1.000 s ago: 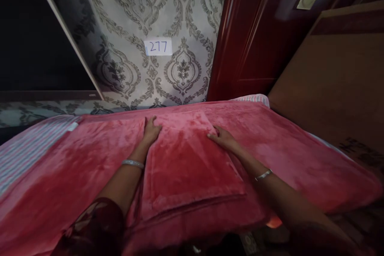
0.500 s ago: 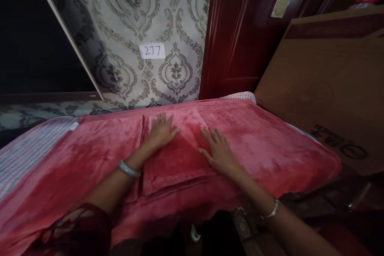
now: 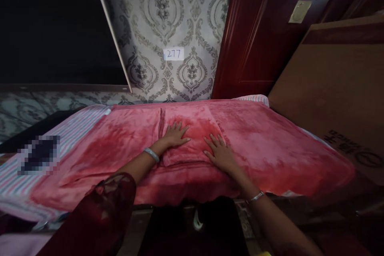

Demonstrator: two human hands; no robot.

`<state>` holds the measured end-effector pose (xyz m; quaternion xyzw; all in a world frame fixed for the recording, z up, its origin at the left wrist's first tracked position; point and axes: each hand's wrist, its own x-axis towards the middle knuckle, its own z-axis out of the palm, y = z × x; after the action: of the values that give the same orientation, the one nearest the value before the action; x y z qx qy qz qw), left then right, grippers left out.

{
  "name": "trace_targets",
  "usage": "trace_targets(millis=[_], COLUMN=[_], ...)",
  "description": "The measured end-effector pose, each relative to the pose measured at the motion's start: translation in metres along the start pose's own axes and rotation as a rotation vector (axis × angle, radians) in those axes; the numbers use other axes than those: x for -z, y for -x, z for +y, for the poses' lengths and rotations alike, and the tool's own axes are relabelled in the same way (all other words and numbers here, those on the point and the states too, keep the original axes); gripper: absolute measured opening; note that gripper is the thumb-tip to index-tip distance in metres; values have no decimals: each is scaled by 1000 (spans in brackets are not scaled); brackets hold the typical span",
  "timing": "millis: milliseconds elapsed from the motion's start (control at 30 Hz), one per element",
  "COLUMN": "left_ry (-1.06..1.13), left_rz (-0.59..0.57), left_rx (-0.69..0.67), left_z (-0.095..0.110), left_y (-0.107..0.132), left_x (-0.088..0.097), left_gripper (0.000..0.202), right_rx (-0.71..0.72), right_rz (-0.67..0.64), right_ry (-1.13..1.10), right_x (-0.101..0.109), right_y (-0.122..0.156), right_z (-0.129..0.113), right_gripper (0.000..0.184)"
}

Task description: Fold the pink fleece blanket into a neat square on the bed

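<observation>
Red plush under both palms. Pressed the left hand (image 3: 175, 135) flat on the folded cloth (image 3: 195, 126), fingers (image 3: 183, 129) straight and spread, gripping nothing. Laid the right hand (image 3: 220, 153) on the cloth's right edge, fingers equally open and empty, partly on the cloth and partly on the blanket (image 3: 270, 148) underneath. Found the folded cloth directly beneath and between the fingers, on top of the blanket spread across the bed.

Judged the folding as good as done, going by the stacked edges near the wrists and the neat square shape. Seemingly left with only flattening and squaring.

Beyond the fingertips, patterned wallpaper (image 3: 168, 8) with a small paper label (image 3: 173, 53). Right of the right fingers, a dark red door (image 3: 249, 40) and a cardboard box (image 3: 330, 88). Left of the left fingers, a striped sheet (image 3: 75, 128).
</observation>
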<state>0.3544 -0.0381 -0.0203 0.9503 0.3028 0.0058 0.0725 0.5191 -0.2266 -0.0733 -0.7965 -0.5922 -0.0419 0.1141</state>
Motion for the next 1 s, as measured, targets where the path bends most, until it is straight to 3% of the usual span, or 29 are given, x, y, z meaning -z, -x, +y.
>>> trace_targets(millis=[100, 200, 300, 367, 500, 600, 800, 1000], left_ry=[48, 55, 1, -30, -44, -39, -7, 38], left_rz=[39, 101, 165, 214, 259, 292, 319, 360], left_rx=[-74, -201, -215, -202, -187, -186, -170, 84], left_z=[15, 27, 33, 33, 35, 37, 33, 23], left_y=[35, 78, 105, 111, 111, 111, 116, 128], left_x=[-3, -25, -47, -55, -55, -55, -56, -58], left_gripper=[66, 65, 69, 67, 65, 64, 65, 74], right_rx=[2, 5, 47, 22, -270, -395, -392, -335], right_rz=[10, 19, 66, 109, 182, 211, 181, 182], right_ry=[-18, -60, -134, -205, -418, -561, -771, -900], right_x=[-4, -8, -10, -10, -10, -10, -13, -15], right_y=[0, -1, -3, -3, 5, 12, 6, 4], right_z=[2, 6, 12, 17, 31, 41, 58, 70], right_gripper=[60, 60, 57, 55, 58, 61, 69, 72])
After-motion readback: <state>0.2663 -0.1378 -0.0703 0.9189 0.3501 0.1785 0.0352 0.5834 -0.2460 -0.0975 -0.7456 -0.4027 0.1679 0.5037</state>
